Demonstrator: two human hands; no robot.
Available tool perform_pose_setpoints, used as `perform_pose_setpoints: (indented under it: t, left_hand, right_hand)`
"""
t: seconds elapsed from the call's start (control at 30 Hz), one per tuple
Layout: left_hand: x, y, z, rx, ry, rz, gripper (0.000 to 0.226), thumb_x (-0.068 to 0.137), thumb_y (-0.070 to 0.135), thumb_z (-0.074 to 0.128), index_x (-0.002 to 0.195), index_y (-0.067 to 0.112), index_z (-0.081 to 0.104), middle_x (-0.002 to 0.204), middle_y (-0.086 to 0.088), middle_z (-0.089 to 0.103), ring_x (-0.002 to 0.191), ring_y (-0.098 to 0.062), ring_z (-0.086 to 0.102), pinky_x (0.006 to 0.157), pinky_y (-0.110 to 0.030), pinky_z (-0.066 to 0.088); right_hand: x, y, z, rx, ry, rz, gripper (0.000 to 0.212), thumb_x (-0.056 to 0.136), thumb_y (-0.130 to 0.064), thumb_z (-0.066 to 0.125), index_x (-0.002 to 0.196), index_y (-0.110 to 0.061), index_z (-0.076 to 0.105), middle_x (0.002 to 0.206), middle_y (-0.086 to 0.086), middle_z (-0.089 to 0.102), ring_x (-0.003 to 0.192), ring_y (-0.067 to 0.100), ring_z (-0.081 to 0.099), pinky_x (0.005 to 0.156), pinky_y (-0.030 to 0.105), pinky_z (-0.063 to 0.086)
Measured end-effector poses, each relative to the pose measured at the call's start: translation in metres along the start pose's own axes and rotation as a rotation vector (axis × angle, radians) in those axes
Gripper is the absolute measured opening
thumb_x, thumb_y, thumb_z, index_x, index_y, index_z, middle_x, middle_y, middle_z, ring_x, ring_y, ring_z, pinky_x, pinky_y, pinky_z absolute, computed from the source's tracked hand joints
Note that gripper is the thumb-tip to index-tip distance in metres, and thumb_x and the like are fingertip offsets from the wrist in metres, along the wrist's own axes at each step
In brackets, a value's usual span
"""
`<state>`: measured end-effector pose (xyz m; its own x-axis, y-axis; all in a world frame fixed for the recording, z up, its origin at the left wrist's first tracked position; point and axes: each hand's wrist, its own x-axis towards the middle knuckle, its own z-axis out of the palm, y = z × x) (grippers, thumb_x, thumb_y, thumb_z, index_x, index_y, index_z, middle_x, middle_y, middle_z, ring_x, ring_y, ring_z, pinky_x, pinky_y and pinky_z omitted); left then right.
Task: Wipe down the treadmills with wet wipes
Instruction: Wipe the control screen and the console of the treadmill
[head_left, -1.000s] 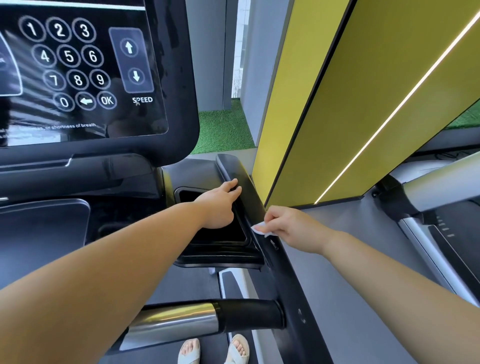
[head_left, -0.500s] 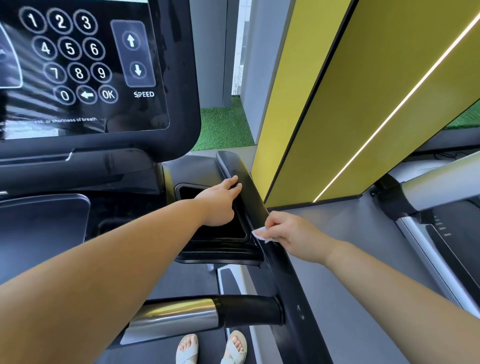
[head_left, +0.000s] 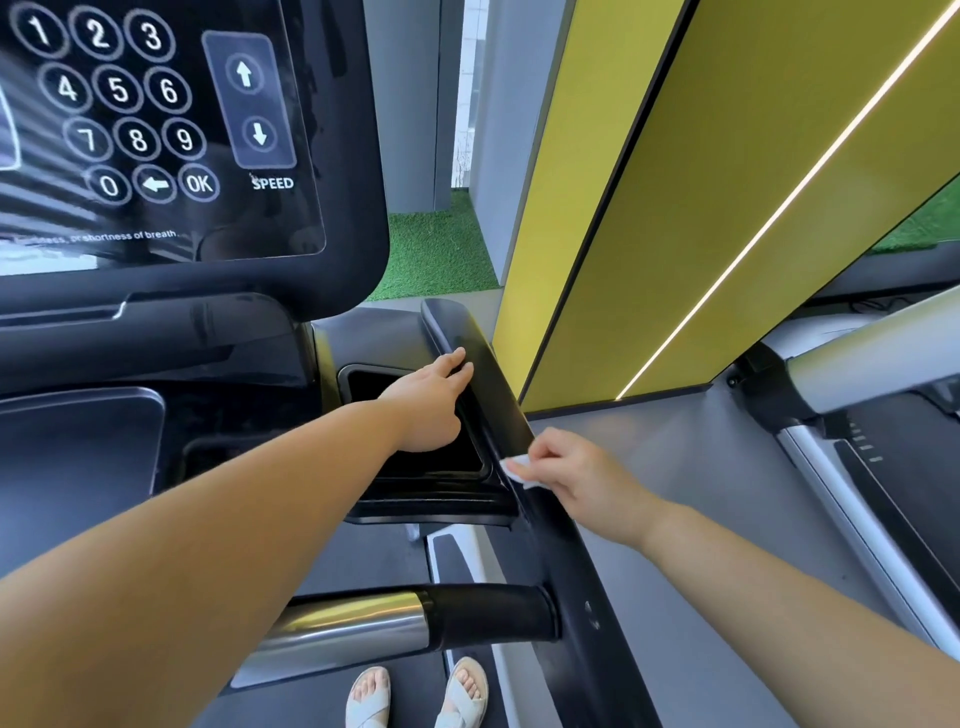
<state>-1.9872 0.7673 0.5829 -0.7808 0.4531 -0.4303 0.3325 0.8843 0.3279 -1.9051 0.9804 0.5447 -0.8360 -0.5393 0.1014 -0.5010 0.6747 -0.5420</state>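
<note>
- The right hand pinched a small white wet wipe and pressed it on the long shiny black plastic side rail of the treadmill. The wipe was just to the right of the deep black square tray pocket.
- The left hand lay over the tray pocket with its fingers straight and loose. It held nothing, and its fingertips touched the rail by the pocket's far right corner.
- To wipe well, I think the right hand should keep the wipe flat on the rail and push down softly. It should slide in one long line so no bit gets missed.
- The side of the rail that faces away from the tray pocket likely needs a clean too. The wipe should fold over that edge.
- The left hand could rest there to keep the person steady. The spot under it would need a wipe later.
- The big black glass touch screen with white number keys stood above and left of the tray pocket. I could not tell if it was clean.
- The round silver and black handlebar sat below the tray pocket, nearer the person.
- One second before, the wipe was beside the middle of the tray pocket. It had since slid a little way down the rail, towards the pocket's near corner.
- The left hand had stayed in the same place over the tray pocket.
</note>
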Motion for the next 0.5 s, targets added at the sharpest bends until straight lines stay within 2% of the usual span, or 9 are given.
perform_pose_setpoints:
  t: [0.07,0.17,0.27,0.33,0.43,0.5]
  left_hand:
    - [-0.001,0.002,0.001,-0.002,0.009,-0.004,0.072,0.091,0.01,0.039,0.153,0.016,0.002,0.159,0.003,-0.011,0.147,-0.016,0.005,0.114,-0.025,0.015]
    - [0.0,0.003,0.001,-0.001,0.008,-0.005,0.072,0.092,0.01,0.039,0.153,0.016,0.002,0.159,0.004,-0.011,0.146,-0.016,0.006,0.112,-0.025,0.017]
    - [0.001,0.002,0.001,-0.005,0.0,-0.012,0.072,0.091,0.011,0.04,0.153,0.017,0.003,0.159,0.005,-0.011,0.146,-0.016,0.007,0.113,-0.026,0.017]
    - [0.002,0.002,0.002,-0.015,0.001,-0.015,0.072,0.091,0.011,0.039,0.153,0.017,0.003,0.159,0.005,-0.011,0.147,-0.018,0.005,0.115,-0.028,0.017]
    - [0.001,0.005,0.006,-0.032,0.015,-0.02,0.069,0.092,0.01,0.038,0.153,0.016,0.003,0.159,0.003,-0.012,0.147,-0.019,-0.001,0.118,-0.032,0.014]
    - [-0.002,0.012,0.012,0.01,0.0,0.033,0.068,0.093,0.009,0.037,0.152,0.013,0.003,0.159,0.0,-0.013,0.147,-0.018,-0.008,0.119,-0.032,0.009]
  right_hand:
    - [-0.004,0.004,0.0,-0.004,-0.008,0.008,0.012,0.095,-0.019,0.054,0.1,-0.017,0.064,0.082,-0.006,0.043,0.069,0.012,0.04,0.06,0.02,0.036]
    - [0.017,0.007,0.0,0.009,-0.012,0.091,0.024,0.096,-0.022,0.052,0.097,-0.003,0.066,0.079,0.002,0.043,0.069,0.014,0.038,0.061,0.023,0.034]
    - [0.038,0.007,0.001,0.049,0.003,0.184,0.028,0.097,-0.023,0.052,0.103,-0.002,0.068,0.083,0.009,0.048,0.071,0.015,0.04,0.065,0.024,0.033]
    - [0.035,0.004,0.004,0.083,0.026,0.225,0.032,0.096,-0.028,0.052,0.099,0.0,0.066,0.083,0.012,0.049,0.07,0.015,0.039,0.065,0.026,0.034]
    - [0.007,-0.002,0.003,0.005,0.018,0.104,0.023,0.095,-0.019,0.053,0.103,-0.005,0.069,0.08,0.001,0.045,0.07,0.01,0.037,0.063,0.019,0.035]
    - [-0.011,-0.007,-0.002,0.029,-0.011,0.082,0.024,0.095,-0.021,0.052,0.102,-0.008,0.07,0.081,-0.005,0.043,0.069,0.006,0.035,0.062,0.012,0.032]
